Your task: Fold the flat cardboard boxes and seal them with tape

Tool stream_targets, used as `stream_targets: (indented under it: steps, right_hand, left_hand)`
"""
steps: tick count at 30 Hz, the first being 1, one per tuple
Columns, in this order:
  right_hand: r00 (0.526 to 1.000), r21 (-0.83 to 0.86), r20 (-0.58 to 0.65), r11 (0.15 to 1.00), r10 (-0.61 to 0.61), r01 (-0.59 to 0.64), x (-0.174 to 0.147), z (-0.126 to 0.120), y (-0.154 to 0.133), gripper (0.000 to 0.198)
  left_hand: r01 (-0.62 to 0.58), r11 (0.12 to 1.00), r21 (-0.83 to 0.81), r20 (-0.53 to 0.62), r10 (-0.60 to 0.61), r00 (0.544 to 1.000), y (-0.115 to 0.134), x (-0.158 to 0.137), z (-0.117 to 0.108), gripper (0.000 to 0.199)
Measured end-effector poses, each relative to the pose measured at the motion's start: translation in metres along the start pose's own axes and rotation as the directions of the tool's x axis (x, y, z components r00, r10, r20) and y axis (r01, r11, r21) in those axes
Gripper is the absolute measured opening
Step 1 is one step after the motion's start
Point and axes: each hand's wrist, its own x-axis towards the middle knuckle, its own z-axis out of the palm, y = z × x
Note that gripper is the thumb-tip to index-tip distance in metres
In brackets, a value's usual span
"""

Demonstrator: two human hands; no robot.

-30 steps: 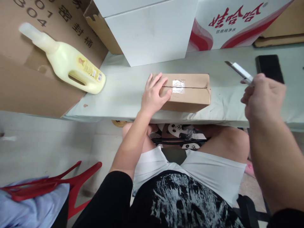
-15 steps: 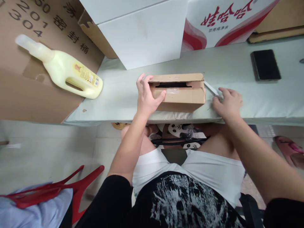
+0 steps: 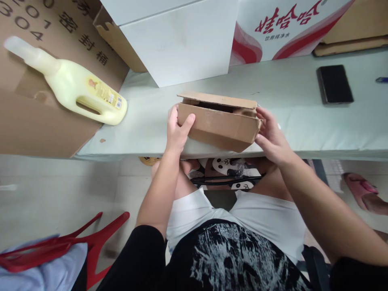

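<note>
A small brown cardboard box (image 3: pixel 220 127) sits tilted near the front edge of the table, its top flap partly raised over a dark gap. My left hand (image 3: pixel 178 131) grips the box's left end, thumb on the front face and fingers behind. At the other end, my right hand (image 3: pixel 272 135) has its thumb and fingers closed around the right corner. Just behind the right hand a bit of something white shows on the cloth; most of it is hidden.
A pale yellow bottle (image 3: pixel 81 91) leans against a large carton (image 3: pixel 27 121) on the left. White boxes (image 3: pixel 182 48) stand at the back. To the right lie a black rectangular object (image 3: pixel 335 84) and a blue item (image 3: pixel 382 80). Below left is a red chair (image 3: pixel 97 246).
My right hand has let go of the thin white tool and moved left onto the box's right end. The box has turned slightly, its right end nearer me, and its flap stands higher.
</note>
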Motion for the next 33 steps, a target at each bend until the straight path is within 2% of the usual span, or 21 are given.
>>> stream_targets:
  steps: [2,5,7,10,14,17,21,24,26,27,29,31,33]
  right_hand:
    - [1.0,-0.018,0.003,1.0,-0.013,0.013,-0.004,0.005,0.0,0.087]
    - [1.0,-0.055,0.011,0.998,-0.008,0.009,-0.008,0.014,-0.002,0.094]
    - [1.0,-0.053,0.009,0.999,-0.007,0.008,-0.01,0.019,-0.008,0.092]
    - [0.997,-0.075,-0.002,0.994,-0.077,0.076,-0.011,0.03,-0.025,0.077]
    - [0.98,-0.163,0.03,0.966,-0.197,0.199,-0.015,0.046,-0.047,0.057]
    - [0.972,-0.168,-0.016,0.959,-0.236,0.23,-0.02,0.055,-0.053,0.049]
    - [0.973,-0.146,-0.083,0.969,-0.214,0.2,-0.024,0.054,-0.053,0.049]
    - [0.968,-0.102,-0.049,0.965,-0.246,0.24,-0.025,0.049,-0.051,0.053]
    - [0.963,-0.045,-0.013,0.962,-0.27,0.269,-0.027,0.043,-0.047,0.058]
    - [0.968,-0.019,-0.014,0.968,-0.25,0.249,-0.028,0.04,-0.043,0.06]
    - [0.989,0.03,-0.08,0.992,-0.121,0.124,-0.033,0.034,-0.034,0.062]
    - [0.987,0.124,-0.141,0.991,0.075,-0.057,-0.039,0.027,-0.024,0.064]
    - [0.969,0.264,-0.088,0.943,0.232,-0.202,-0.045,0.022,-0.018,0.063]
  left_hand:
    - [0.003,0.999,-0.039,0.001,-0.003,1.0,-0.002,-0.01,-0.006,0.077]
    - [0.021,1.0,-0.006,-0.157,-0.022,0.987,-0.002,-0.031,-0.012,0.086]
    - [0.099,0.995,-0.013,-0.207,-0.1,0.973,0.003,-0.046,-0.014,0.083]
    - [0.206,0.972,-0.114,-0.125,-0.22,0.968,0.018,-0.061,-0.011,0.087]
    - [0.246,0.958,-0.147,-0.05,-0.256,0.965,0.039,-0.065,-0.003,0.094]
    - [0.214,0.969,-0.121,-0.07,-0.223,0.972,0.044,-0.064,-0.004,0.087]
    - [0.171,0.961,-0.216,-0.094,-0.195,0.976,0.04,-0.065,-0.013,0.07]
    - [0.23,0.917,-0.326,-0.111,-0.279,0.954,0.036,-0.065,-0.018,0.065]
    - [0.302,0.862,-0.408,-0.149,-0.389,0.909,0.034,-0.065,-0.022,0.057]
    - [0.338,0.83,-0.444,-0.157,-0.444,0.882,0.034,-0.066,-0.023,0.053]
    - [0.397,0.764,-0.508,-0.123,-0.52,0.845,0.033,-0.067,-0.027,0.045]
    - [0.436,0.709,-0.555,-0.03,-0.541,0.841,0.033,-0.069,-0.031,0.042]
    - [0.448,0.69,-0.569,0.043,-0.518,0.854,0.034,-0.07,-0.032,0.042]
